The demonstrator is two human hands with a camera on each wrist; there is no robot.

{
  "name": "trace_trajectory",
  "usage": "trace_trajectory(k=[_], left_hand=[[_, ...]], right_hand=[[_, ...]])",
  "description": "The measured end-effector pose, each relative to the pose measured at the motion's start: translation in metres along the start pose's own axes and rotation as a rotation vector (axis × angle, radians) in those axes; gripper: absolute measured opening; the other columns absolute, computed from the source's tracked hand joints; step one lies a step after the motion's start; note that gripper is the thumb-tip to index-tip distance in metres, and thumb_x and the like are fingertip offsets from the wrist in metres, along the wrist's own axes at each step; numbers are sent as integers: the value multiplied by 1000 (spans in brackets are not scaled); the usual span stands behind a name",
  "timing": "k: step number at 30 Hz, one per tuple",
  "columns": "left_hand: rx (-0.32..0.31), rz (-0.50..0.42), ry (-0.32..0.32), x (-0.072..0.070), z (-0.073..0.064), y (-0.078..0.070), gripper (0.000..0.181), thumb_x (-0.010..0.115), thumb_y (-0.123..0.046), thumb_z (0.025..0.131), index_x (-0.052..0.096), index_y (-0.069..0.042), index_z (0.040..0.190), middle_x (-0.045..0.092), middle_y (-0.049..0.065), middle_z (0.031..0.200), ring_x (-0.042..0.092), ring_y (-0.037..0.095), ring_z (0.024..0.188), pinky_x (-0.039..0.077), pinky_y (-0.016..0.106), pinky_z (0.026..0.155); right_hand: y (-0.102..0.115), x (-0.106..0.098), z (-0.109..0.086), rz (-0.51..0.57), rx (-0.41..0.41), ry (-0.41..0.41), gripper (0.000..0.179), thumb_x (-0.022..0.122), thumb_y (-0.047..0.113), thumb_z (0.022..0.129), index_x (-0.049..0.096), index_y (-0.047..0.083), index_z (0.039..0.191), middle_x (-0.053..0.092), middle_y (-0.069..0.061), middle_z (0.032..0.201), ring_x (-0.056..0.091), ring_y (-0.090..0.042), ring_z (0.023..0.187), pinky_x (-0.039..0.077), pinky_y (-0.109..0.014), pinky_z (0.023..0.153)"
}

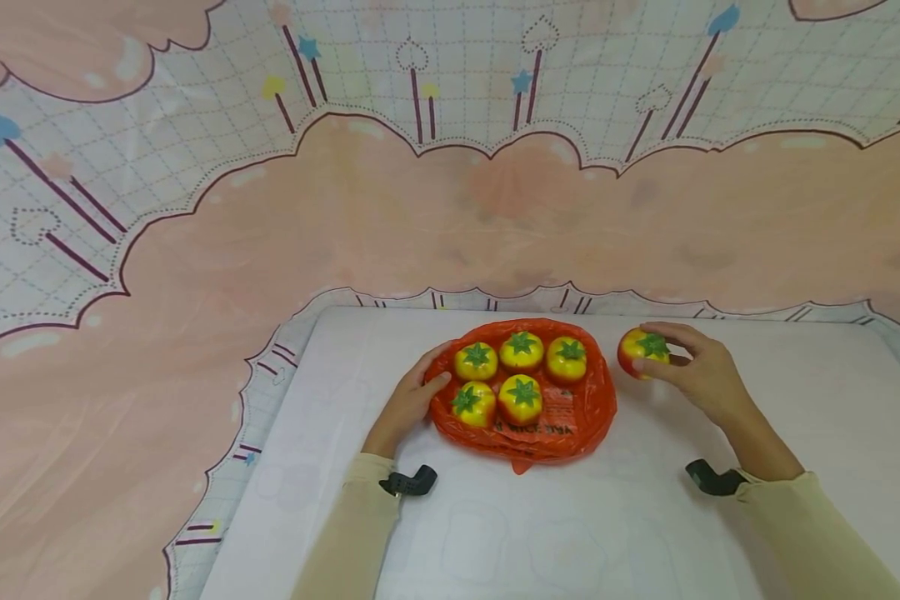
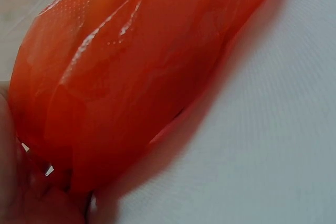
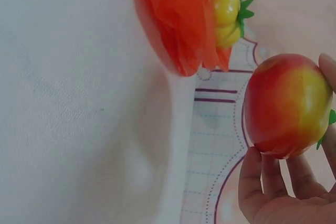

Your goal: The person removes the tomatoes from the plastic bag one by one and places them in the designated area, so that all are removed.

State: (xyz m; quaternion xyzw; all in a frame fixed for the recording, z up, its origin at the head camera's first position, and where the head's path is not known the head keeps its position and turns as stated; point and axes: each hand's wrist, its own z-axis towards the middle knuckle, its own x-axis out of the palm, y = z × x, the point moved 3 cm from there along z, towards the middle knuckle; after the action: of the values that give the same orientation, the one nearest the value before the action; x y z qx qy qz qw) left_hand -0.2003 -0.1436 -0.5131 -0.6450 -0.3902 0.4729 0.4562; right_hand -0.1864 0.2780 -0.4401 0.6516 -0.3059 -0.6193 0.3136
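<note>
Nearest: tan sleeves, black cameras at wrists. White table under all. Left hand grips left rim of red bag, mouth open. Inside: five fruits, green tops up, two in near row, three in far. Right hand grasps sixth fruit, right of bag, apart from it. Beyond: patterned cloth.

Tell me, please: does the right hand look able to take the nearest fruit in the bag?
Probably not yet: the right hand holds another fruit, so it is occupied. The way itself looks free, with the bag open above the nearest fruit.
</note>
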Motion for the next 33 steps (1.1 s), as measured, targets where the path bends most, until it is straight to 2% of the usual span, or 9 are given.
trace_trajectory(k=[9, 24, 33], left_hand=[[-4, -3, -3, 0, 0, 0, 48, 57, -31, 104, 46, -44, 150, 40, -8, 162, 30, 25, 155, 28, 56, 125], [-24, -4, -2, 0, 0, 0, 48, 58, -31, 104, 47, -50, 147, 40, -11, 161, 32, 25, 154, 30, 57, 123], [-14, 1, -2, 0, -1, -1, 49, 57, -31, 104, 46, -46, 149, 38, -8, 163, 29, 27, 155, 26, 58, 125]], right_hand=[[-5, 0, 2, 24, 19, -4, 71, 77, 48, 89, 53, 19, 149, 48, -15, 152, 43, -37, 134, 46, -63, 109], [-22, -1, 8, 86, 74, -16, 73, 75, 50, 90, 51, 16, 150, 47, -16, 153, 40, -36, 138, 42, -64, 113], [-31, 2, 13, 126, 93, 1, 71, 76, 43, 91, 51, 12, 150, 43, -20, 156, 33, -42, 144, 35, -71, 113]])
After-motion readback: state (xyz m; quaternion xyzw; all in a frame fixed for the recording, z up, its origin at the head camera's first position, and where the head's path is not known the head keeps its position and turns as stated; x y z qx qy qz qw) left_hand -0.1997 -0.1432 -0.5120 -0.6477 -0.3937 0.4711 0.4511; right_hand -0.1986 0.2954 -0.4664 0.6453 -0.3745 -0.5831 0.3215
